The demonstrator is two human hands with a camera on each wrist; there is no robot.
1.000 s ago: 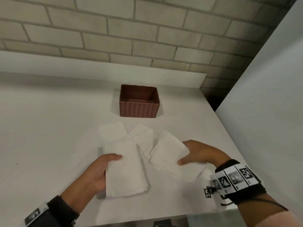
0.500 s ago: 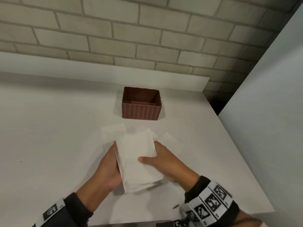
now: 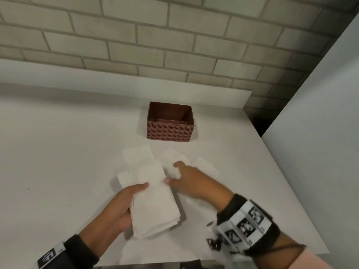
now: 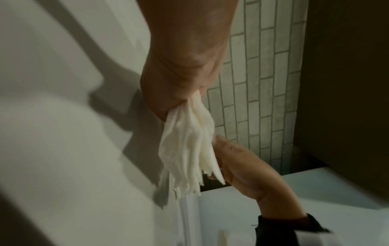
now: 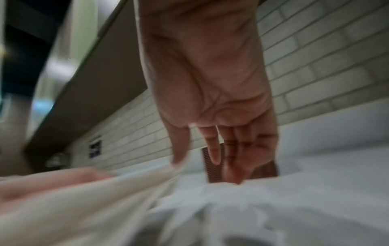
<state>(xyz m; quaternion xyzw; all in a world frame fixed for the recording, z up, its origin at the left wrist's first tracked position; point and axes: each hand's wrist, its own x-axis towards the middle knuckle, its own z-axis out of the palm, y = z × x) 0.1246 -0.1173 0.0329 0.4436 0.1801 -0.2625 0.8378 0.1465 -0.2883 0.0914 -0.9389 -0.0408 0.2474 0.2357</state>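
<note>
My left hand point(image 3: 124, 202) grips a stack of folded white napkins point(image 3: 153, 200) by its left edge, thumb on top; in the left wrist view the napkin stack point(image 4: 187, 146) hangs from that hand point(image 4: 181, 83) with its layers fanned. My right hand point(image 3: 186, 181) reaches past the stack with straight fingers over loose white napkins point(image 3: 174, 162) lying on the white table point(image 3: 58, 162). In the right wrist view, which is blurred, the right hand point(image 5: 221, 149) is spread flat and holds nothing. A brown woven basket point(image 3: 171, 131) stands behind the napkins, empty as far as I see.
The table's right edge point(image 3: 291, 183) runs close to my right wrist, with a grey panel point(image 3: 320, 133) beyond it. A brick wall point(image 3: 155, 35) and a low white ledge point(image 3: 116, 90) bound the far side. More loose napkins point(image 3: 138, 155) lie left of the right hand.
The right hand has let go of the stack after laying a napkin on it, and has moved forward and right over the loose napkins. The left hand keeps hold of the stack.
</note>
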